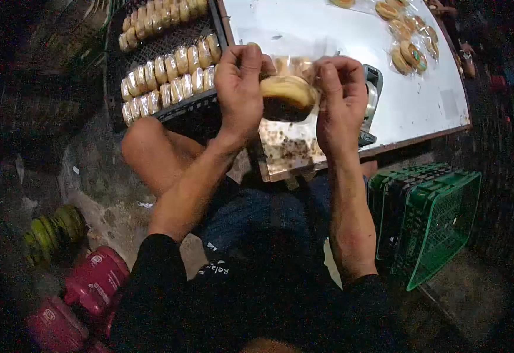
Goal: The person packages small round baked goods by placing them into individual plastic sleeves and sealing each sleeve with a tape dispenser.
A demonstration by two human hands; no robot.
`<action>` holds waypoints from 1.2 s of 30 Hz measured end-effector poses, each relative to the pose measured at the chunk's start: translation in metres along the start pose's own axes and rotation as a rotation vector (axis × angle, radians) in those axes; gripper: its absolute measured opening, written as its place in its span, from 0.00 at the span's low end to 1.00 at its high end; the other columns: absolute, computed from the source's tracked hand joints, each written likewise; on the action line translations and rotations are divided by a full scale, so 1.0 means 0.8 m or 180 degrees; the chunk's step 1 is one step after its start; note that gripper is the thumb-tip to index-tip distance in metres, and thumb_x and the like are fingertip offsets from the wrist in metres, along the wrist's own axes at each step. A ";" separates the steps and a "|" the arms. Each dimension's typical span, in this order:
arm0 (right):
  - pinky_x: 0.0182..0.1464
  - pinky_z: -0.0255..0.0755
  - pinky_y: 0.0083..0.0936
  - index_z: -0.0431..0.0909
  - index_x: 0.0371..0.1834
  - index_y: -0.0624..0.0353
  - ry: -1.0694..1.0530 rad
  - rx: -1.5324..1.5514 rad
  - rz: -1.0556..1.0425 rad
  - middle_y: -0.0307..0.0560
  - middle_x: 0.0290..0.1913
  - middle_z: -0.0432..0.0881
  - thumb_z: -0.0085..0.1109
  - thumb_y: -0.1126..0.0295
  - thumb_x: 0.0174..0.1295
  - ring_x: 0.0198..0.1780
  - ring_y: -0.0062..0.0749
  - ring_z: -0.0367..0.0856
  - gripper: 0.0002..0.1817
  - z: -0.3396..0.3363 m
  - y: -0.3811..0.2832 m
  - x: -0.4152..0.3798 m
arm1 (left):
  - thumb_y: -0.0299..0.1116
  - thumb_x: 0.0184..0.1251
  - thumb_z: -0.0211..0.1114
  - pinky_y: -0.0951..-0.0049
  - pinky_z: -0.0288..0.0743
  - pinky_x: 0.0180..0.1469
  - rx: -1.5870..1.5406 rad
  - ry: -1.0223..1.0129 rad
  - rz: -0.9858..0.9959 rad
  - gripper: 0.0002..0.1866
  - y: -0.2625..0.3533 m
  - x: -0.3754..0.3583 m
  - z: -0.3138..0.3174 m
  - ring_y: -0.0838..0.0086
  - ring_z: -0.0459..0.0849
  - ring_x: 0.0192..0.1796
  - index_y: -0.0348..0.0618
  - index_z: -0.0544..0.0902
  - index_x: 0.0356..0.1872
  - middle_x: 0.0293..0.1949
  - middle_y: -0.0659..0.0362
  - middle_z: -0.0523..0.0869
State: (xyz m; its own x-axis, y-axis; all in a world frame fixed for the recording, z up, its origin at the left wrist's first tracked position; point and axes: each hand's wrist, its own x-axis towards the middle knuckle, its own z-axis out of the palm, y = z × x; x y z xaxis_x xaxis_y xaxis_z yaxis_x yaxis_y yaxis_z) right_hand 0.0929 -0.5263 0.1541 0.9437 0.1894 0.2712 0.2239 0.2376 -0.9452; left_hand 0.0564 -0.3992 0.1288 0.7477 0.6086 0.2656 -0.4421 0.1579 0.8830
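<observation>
Between my two hands hangs a round, golden-brown bun (287, 91) in clear plastic wrap, slightly blurred. My left hand (244, 82) pinches the left end of the wrap. On the other side my right hand (340, 88) pinches the right end, fingers bent. Both hands are above the near edge of the white table (351, 35). Just behind my right hand is a grey device (371, 100), partly hidden by it. Below the bun the table's corner shows brown stains.
A black crate (224, 26) with rows of wrapped buns (174, 63) stands at upper left. More packed buns (408, 56) lie at the table's far right. Green crates (445, 220) stand at right on the floor. Pink gas cylinders (98, 282) and green round objects (55, 232) are at lower left.
</observation>
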 end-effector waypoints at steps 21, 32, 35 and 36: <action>0.44 0.68 0.16 0.71 0.44 0.58 0.0152 -0.0484 -0.0409 0.39 0.37 0.76 0.59 0.72 0.65 0.38 0.19 0.73 0.09 0.027 -0.023 0.010 | 0.37 0.64 0.66 0.79 0.76 0.40 0.0798 -0.0702 -0.0440 0.14 0.057 -0.004 0.013 0.80 0.82 0.34 0.32 0.83 0.36 0.32 0.58 0.86; 0.61 0.62 0.44 0.73 0.53 0.64 -0.0486 -0.1423 -0.0351 0.56 0.54 0.77 0.56 0.66 0.65 0.56 0.53 0.72 0.17 0.071 0.032 -0.017 | 0.33 0.66 0.64 0.81 0.77 0.36 0.0325 0.0274 -0.0994 0.11 0.039 0.017 -0.020 0.80 0.83 0.33 0.32 0.79 0.36 0.31 0.57 0.85; 0.57 0.63 0.43 0.75 0.48 0.63 -0.0906 -0.1278 0.0259 0.53 0.48 0.78 0.59 0.69 0.60 0.52 0.50 0.73 0.14 0.060 0.024 -0.001 | 0.29 0.65 0.65 0.82 0.78 0.38 0.0544 -0.0141 0.0031 0.08 0.013 0.025 -0.036 0.82 0.81 0.35 0.36 0.78 0.38 0.33 0.60 0.83; 0.55 0.64 0.41 0.76 0.45 0.62 -0.0994 -0.1677 -0.0307 0.52 0.45 0.78 0.61 0.70 0.58 0.50 0.48 0.74 0.13 0.055 0.026 0.008 | 0.29 0.65 0.65 0.82 0.78 0.38 0.0320 -0.0329 -0.0096 0.07 0.011 0.033 -0.041 0.82 0.81 0.36 0.37 0.78 0.38 0.33 0.61 0.83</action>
State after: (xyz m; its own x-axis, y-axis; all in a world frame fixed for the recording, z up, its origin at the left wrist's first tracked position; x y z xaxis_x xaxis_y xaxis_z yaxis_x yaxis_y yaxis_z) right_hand 0.0926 -0.4780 0.1443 0.8153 0.4792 0.3251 0.4701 -0.2198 -0.8548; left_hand 0.0559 -0.3562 0.1312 0.8092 0.5207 0.2721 -0.3706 0.0929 0.9241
